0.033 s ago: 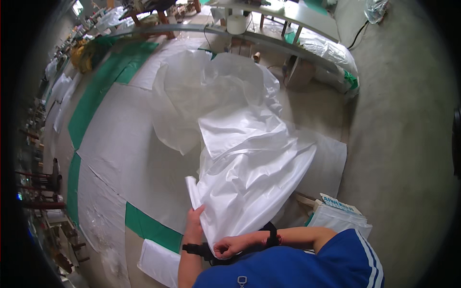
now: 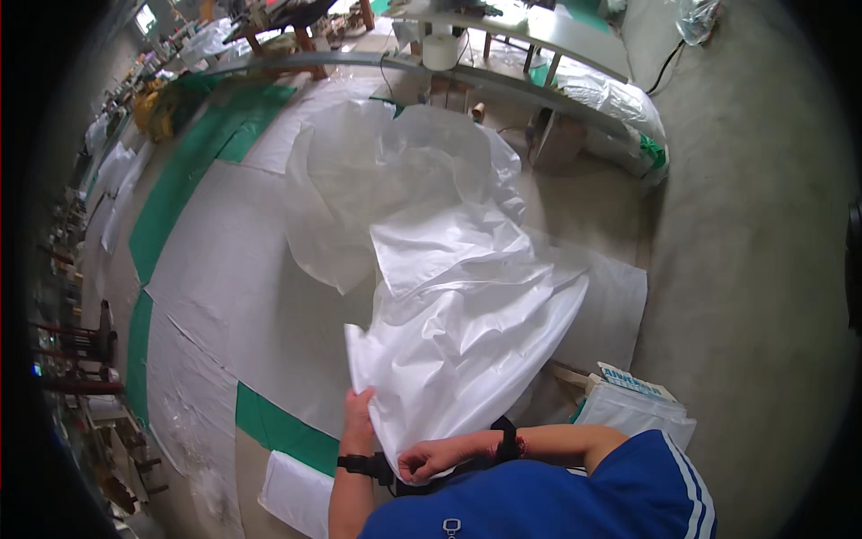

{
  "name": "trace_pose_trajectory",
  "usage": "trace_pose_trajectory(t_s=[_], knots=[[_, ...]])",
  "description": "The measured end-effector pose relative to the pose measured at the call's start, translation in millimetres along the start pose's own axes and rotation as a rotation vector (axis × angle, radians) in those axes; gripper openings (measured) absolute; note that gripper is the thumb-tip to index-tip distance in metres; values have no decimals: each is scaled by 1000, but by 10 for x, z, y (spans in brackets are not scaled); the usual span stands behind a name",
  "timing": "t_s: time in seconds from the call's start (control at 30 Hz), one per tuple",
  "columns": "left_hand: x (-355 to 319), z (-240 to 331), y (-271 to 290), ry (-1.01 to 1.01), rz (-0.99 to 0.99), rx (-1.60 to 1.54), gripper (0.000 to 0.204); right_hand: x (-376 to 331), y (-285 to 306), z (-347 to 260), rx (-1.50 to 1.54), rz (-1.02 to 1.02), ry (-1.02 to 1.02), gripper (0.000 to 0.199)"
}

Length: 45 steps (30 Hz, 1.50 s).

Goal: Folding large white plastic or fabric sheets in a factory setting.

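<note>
A large white woven plastic sack (image 2: pixel 467 341) hangs crumpled in front of me, its far end trailing onto the floor. My left hand (image 2: pixel 359 418) grips the sack's lower left edge. My right hand (image 2: pixel 431 463) is closed on the bottom edge close to my chest, forearm crossing from the right. Both wrists wear black bands. Beyond the sack lies a thin, see-through plastic liner (image 2: pixel 395 171), puffed up and wrinkled, touching the sack's far end.
White woven sheets (image 2: pixel 224 269) with green strips (image 2: pixel 171 216) cover the floor to the left. A long grey table (image 2: pixel 539 27) with a white roll stands at the back. A stack of folded bags (image 2: pixel 628 400) lies at my right. Bare concrete floor (image 2: pixel 754 269) extends right.
</note>
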<state>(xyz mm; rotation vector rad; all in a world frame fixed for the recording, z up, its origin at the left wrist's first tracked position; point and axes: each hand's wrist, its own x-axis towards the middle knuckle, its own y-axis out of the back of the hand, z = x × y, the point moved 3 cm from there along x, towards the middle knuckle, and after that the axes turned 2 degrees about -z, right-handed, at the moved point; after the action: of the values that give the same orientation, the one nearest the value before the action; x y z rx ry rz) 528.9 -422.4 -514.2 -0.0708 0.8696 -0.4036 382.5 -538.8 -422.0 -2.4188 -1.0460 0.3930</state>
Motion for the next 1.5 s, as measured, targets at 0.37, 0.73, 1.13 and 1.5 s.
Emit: trace_pose_trajectory(t_s=[0.37, 0.73, 1.13, 1.5], knots=[[-2249, 1831, 2346, -941, 679, 165, 45, -1190, 345, 177, -1243, 1238, -437, 68], [-5925, 2432, 3894, -1353, 1348, 147, 43, 2270, -1105, 1029, -787, -191, -354, 67], [-4337, 1747, 2276, -1137, 746, 1159, 16, 2364, -2148, -2473, -1513, 293, 928, 87], [-3904, -1058, 3504, -153, 1197, 285, 61, 2385, -1144, -1643, -1491, 153, 213, 25]])
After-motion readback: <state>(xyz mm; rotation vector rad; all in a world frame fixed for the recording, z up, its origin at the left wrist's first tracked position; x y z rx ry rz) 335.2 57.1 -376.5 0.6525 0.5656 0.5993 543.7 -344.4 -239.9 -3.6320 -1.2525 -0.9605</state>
